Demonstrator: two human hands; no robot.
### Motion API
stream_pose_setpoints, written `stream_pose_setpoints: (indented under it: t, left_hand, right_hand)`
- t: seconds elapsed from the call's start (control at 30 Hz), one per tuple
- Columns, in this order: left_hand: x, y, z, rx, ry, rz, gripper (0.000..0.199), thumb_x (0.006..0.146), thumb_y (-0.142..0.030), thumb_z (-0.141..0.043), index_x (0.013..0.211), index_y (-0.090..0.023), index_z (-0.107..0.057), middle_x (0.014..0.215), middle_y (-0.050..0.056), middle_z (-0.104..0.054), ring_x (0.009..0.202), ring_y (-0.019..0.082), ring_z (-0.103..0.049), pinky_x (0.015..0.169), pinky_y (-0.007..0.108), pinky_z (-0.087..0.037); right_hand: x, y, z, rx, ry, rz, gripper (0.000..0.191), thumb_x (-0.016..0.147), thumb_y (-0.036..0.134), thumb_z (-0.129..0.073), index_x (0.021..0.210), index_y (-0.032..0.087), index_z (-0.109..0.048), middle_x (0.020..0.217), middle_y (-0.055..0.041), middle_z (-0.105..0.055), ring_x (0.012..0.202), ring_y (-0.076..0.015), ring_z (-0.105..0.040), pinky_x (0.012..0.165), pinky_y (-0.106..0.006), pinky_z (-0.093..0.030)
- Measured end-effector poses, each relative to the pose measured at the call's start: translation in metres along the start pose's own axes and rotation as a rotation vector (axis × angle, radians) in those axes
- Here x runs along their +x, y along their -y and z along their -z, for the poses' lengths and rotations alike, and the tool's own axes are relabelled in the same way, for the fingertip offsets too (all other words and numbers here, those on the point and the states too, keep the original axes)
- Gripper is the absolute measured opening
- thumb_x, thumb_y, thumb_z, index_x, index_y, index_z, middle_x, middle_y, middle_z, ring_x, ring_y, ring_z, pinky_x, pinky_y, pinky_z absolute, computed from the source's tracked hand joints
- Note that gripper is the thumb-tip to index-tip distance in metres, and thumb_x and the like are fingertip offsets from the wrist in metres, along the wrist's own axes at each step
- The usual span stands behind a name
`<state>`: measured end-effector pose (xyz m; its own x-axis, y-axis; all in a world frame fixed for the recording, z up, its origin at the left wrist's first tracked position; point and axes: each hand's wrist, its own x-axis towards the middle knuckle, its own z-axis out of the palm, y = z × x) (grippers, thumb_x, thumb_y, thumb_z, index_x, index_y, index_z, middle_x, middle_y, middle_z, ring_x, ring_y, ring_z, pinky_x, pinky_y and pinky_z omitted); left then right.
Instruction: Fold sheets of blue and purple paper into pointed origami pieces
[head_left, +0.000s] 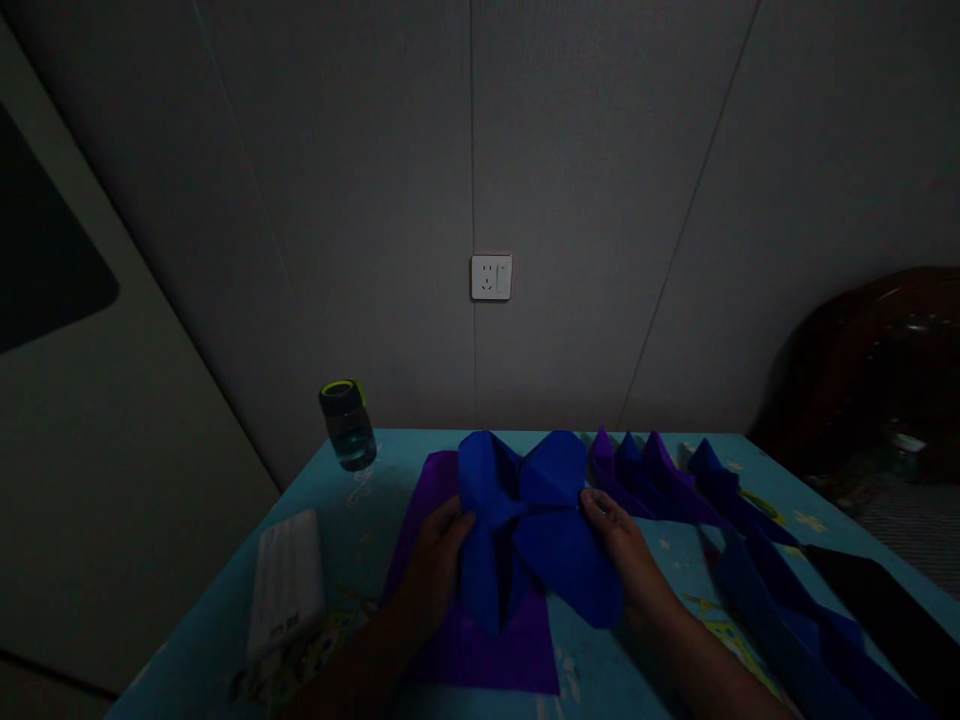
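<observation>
A blue cloth napkin (529, 520), partly folded into a bow-like shape, lies on a purple napkin (480, 650) on the light blue table (360, 530). My left hand (439, 555) grips the blue napkin's left side near its pinched middle. My right hand (619, 530) holds its right flap, fingers on the edge. The lighting is dim.
A row of folded purple and blue napkins (675, 480) stands along the right. A small jar with a yellow-green lid (346, 425) sits at the back left corner, a white flat device (285, 580) at the left. A wall socket (491, 277) is behind; a dark wooden bed frame (862, 370) at right.
</observation>
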<state>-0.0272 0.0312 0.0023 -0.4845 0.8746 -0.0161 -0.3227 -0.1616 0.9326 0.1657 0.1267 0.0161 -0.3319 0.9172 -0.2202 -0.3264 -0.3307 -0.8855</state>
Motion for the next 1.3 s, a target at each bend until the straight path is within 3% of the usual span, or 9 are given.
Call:
stream_pose_setpoints:
  t: [0.17,0.37,0.53,0.67,0.9,1.1,1.3]
  left_hand:
    - [-0.007,-0.012,-0.006,-0.219,0.149,0.068,0.03,0.073,-0.034,-0.076,0.097,-0.017,-0.072,0.093,0.007,-0.076,0.087,0.023,-0.071,0.081,0.033,-0.055]
    - [-0.012,-0.023,0.0,-0.303,0.058,0.146,0.043,0.066,-0.036,-0.082,0.104,-0.019,-0.071,0.099,0.007,-0.076,0.085,0.023,-0.072,0.077,0.033,-0.057]
    - [-0.007,-0.04,0.006,-0.324,-0.096,0.084,0.046,0.06,-0.039,-0.085,0.1,-0.022,-0.07,0.098,0.004,-0.076,0.084,0.023,-0.071,0.073,0.032,-0.057]
    - [0.005,-0.045,0.013,-0.174,-0.29,0.082,0.047,0.063,-0.04,-0.082,0.104,-0.023,-0.068,0.091,0.002,-0.075,0.08,0.022,-0.071,0.072,0.033,-0.057]
    - [0.021,-0.021,0.025,0.057,-0.235,-0.079,0.039,0.077,-0.043,-0.07,0.111,-0.023,-0.068,0.111,0.006,-0.072,0.104,0.024,-0.066,0.097,0.04,-0.047]
    - [0.027,-0.01,0.03,0.068,-0.319,-0.137,0.035,0.084,-0.041,-0.065,0.115,-0.026,-0.065,0.128,0.005,-0.064,0.12,0.024,-0.057,0.107,0.04,-0.039]
    - [0.026,-0.014,0.033,0.117,-0.399,-0.241,0.035,0.084,-0.041,-0.063,0.116,-0.026,-0.064,0.119,0.004,-0.068,0.121,0.024,-0.055,0.108,0.042,-0.038]
  right_hand:
    - [-0.001,-0.001,-0.003,0.04,0.122,-0.047,0.034,0.062,0.039,-0.083,0.082,0.021,-0.062,0.061,0.0026,-0.068,0.05,-0.0154,-0.062,0.052,-0.025,-0.049]
    - [-0.001,-0.009,-0.003,-0.142,0.262,-0.04,0.03,0.067,0.039,-0.081,0.082,0.02,-0.063,0.07,-0.0012,-0.073,0.057,-0.0178,-0.066,0.06,-0.03,-0.052]
    - [0.009,0.0,0.008,-0.127,0.099,0.007,0.035,0.07,0.05,-0.075,0.087,0.022,-0.063,0.069,-0.001,-0.073,0.061,-0.0207,-0.068,0.055,-0.029,-0.051]
    - [0.016,0.021,0.019,-0.127,-0.052,0.097,0.04,0.067,0.053,-0.075,0.091,0.023,-0.064,0.077,-0.0032,-0.075,0.075,-0.0267,-0.071,0.061,-0.033,-0.054]
    - [0.026,0.036,0.034,-0.102,-0.111,0.069,0.04,0.072,0.048,-0.074,0.105,0.026,-0.067,0.082,-0.0033,-0.077,0.08,-0.0277,-0.072,0.065,-0.036,-0.056]
    - [0.025,0.035,0.026,-0.117,0.075,0.017,0.034,0.078,0.047,-0.071,0.098,0.021,-0.072,0.093,-0.008,-0.077,0.087,-0.0257,-0.071,0.074,-0.034,-0.054]
    - [0.02,0.031,0.026,-0.222,0.247,-0.014,0.039,0.078,0.044,-0.071,0.107,0.019,-0.068,0.088,-0.0071,-0.075,0.074,-0.0216,-0.068,0.065,-0.031,-0.05]
